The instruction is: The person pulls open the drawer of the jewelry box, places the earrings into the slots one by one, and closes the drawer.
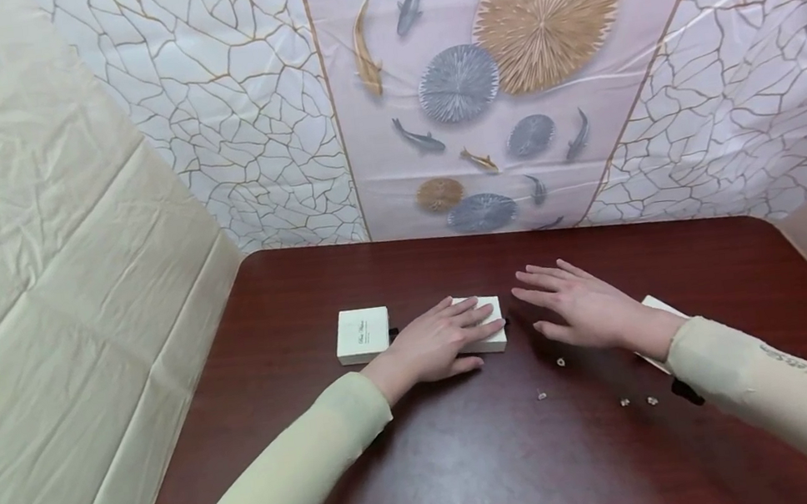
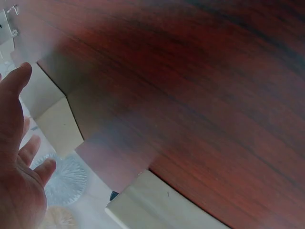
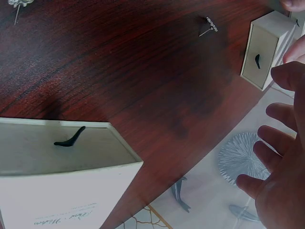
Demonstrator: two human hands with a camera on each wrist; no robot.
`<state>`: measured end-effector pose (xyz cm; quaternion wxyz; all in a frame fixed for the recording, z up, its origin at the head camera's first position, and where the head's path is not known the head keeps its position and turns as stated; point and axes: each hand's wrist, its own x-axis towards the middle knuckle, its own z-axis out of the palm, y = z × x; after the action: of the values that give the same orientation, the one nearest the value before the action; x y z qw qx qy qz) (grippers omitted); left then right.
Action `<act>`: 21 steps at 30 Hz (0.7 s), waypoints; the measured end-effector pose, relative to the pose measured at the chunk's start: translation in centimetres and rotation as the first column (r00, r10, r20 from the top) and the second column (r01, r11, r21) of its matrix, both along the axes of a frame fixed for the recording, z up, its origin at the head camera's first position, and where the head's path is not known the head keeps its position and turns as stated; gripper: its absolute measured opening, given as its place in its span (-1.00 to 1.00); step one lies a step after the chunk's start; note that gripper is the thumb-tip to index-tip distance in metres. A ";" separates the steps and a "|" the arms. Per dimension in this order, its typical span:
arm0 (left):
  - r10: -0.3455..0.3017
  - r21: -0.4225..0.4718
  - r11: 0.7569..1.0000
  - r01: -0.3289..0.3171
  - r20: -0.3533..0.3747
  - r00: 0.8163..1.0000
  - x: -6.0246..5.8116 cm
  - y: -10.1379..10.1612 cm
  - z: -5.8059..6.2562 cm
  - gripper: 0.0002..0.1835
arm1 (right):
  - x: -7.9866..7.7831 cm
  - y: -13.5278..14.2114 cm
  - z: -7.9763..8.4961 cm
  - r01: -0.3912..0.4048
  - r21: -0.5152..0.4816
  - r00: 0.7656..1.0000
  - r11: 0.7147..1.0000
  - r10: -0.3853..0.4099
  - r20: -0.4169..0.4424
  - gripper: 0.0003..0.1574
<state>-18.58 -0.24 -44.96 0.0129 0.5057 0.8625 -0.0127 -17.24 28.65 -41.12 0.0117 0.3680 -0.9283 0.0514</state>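
Observation:
My left hand (image 1: 439, 340) rests with straight fingers on the middle white box (image 1: 492, 345), covering much of its lid. Just to its left lies another small white box (image 1: 364, 331) with printing on the lid and a dark tab at its right side. My right hand (image 1: 579, 310) is spread over the table to the right of the middle box, holding nothing. Near it on the tabletop are several small sparkly stud earrings, including one (image 1: 561, 362) below the thumb. The right wrist view shows a stud earring (image 3: 209, 26) with its thin post.
A third white box (image 1: 663, 306) is partly hidden beneath my right forearm; its black pull tab (image 3: 70, 138) shows in the right wrist view. Two more earrings lie near that forearm, one of them a stud (image 1: 652, 400). Patterned cloth (image 1: 268, 134) hangs behind the dark wooden table (image 1: 431, 475).

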 end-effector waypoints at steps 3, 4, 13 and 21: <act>-0.002 0.006 1.000 0.002 0.010 1.000 -0.1 0.2 -0.3 -0.29 | 0.0 0.1 -0.3 0.007 0.005 1.000 1.000 -0.007 0.008 -0.30; -0.005 0.010 1.000 0.005 0.013 1.000 -0.2 0.2 -0.4 -0.29 | 0.0 0.0 -0.4 0.009 0.007 1.000 1.000 -0.009 0.008 -0.30; -0.019 0.008 1.000 0.019 -0.024 1.000 -0.3 -0.3 -0.8 -0.28 | -0.1 -0.2 -0.7 0.029 0.014 0.999 0.999 -0.028 -0.025 -0.33; -0.038 -0.034 0.999 0.036 -0.050 0.998 0.0 -1.0 -0.6 -0.25 | -0.2 -0.7 -1.0 0.030 0.006 0.999 1.000 -0.030 -0.033 -0.31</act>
<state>-18.61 -1.29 -45.51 -0.0006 0.5208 0.8527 -0.0401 -17.45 27.90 -42.16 0.0267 0.3549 -0.9336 0.0421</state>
